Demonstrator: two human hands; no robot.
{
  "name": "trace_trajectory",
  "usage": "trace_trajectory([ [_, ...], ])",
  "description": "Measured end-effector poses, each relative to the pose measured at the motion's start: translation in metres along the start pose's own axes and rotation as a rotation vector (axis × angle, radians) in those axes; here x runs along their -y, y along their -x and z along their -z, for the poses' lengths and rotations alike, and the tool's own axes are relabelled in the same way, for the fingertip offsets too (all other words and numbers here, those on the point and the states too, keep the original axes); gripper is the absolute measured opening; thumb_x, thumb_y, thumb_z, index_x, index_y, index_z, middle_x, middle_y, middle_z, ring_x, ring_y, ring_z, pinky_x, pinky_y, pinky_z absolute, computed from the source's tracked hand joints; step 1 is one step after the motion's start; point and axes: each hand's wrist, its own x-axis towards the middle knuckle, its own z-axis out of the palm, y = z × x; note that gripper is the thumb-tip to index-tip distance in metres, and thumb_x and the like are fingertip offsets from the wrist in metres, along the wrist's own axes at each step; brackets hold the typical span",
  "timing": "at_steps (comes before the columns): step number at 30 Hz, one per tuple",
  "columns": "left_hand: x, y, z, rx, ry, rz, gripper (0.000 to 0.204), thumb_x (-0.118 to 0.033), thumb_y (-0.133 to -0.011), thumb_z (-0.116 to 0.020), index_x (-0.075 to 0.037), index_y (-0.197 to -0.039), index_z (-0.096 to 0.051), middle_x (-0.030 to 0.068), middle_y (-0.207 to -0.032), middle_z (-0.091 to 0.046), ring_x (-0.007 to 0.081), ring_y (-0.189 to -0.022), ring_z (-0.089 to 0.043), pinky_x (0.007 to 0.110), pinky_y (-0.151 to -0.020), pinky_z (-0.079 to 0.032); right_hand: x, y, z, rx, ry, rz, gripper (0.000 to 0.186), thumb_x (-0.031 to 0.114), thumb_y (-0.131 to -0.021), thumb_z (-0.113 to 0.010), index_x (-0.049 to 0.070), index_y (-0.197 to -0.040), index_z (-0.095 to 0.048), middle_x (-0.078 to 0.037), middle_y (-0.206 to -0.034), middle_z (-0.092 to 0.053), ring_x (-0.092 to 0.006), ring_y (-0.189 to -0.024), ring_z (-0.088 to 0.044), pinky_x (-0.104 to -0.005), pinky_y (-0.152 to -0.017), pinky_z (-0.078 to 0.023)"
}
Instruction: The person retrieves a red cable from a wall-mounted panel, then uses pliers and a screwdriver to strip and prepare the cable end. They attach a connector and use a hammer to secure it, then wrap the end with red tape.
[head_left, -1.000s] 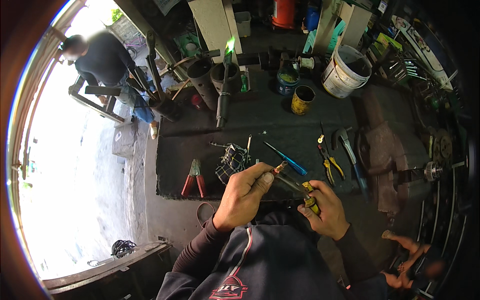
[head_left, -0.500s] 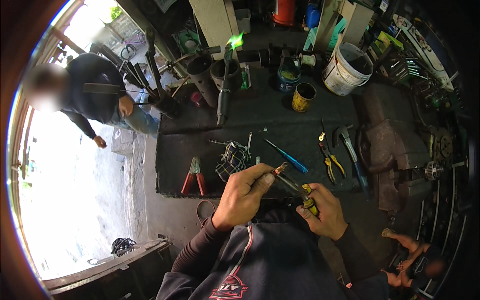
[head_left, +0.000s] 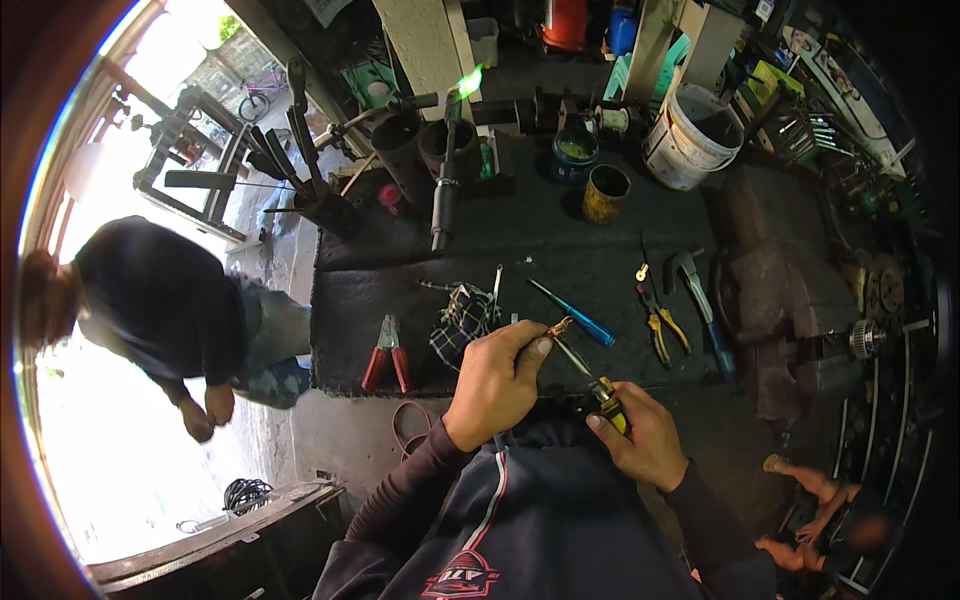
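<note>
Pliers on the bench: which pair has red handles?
The red pliers, lying alone at the bench's left front, left of the left hand. The other pair, right of the blue screwdriver, has yellow handles.

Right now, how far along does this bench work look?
Done: tools are laid out on the dark workbench, red-handled pliers and blue-handled screwdriver lying unused. In hand: the left hand pinches a small brass-coloured part while the right hand works a yellow-and-black-handled screwdriver into it. How much remains cannot be told.
</note>
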Motion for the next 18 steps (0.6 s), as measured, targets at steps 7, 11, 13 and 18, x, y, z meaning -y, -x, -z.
trace_trajectory([
  [7, -0.004, 0.009, -0.017, -0.129, -0.150, -0.123, 0.018, -0.006, -0.100, -0.066, 0.003, -0.114, -0.071, 0.0189, -0.095, -0.071, 0.0365, -0.081, -0.072, 0.040, -0.072, -0.055, 0.029, 0.012, 0.001, -0.015, 0.014, -0.055, 0.056, 0.047, -0.103, -0.067, -0.007, -0.118, -0.063, -0.023, -0.113, -0.065, -0.0461, -0.100, -0.067, -0.0498, -0.085, -0.055],
  [11, -0.001, 0.012, -0.021, -0.112, -0.149, -0.144, 0.018, -0.006, -0.101, -0.065, 0.003, -0.115, -0.071, 0.0185, -0.094, -0.071, 0.0361, -0.080, -0.071, 0.040, -0.072, -0.055, 0.024, 0.014, -0.002, -0.012, 0.027, -0.038, 0.048, 0.042, -0.102, -0.070, -0.004, -0.112, -0.063, -0.019, -0.103, -0.061, -0.0433, -0.090, -0.065, -0.0484, -0.079, -0.053],
  [13, 0.001, 0.013, -0.021, -0.105, -0.124, -0.157, 0.017, -0.007, -0.101, -0.065, 0.003, -0.115, -0.071, 0.0184, -0.094, -0.071, 0.0357, -0.079, -0.070, 0.040, -0.072, -0.055, 0.016, 0.013, -0.005, -0.033, -0.031, 0.005, 0.041, 0.036, -0.100, -0.073, -0.003, -0.109, -0.063, -0.018, -0.098, -0.060, -0.0423, -0.087, -0.064, -0.0475, -0.077, -0.053],
  [18, -0.004, 0.013, -0.017, -0.064, -0.078, -0.133, 0.017, -0.006, -0.101, -0.064, 0.003, -0.114, -0.070, 0.0183, -0.093, -0.070, 0.0346, -0.077, -0.070, 0.039, -0.070, -0.054, 0.004, 0.012, -0.010, -0.025, -0.099, -0.178, 0.034, 0.011, -0.089, -0.077, 0.000, -0.116, -0.061, -0.017, -0.101, -0.065, -0.0391, -0.090, -0.067, -0.0461, -0.078, -0.053],
])
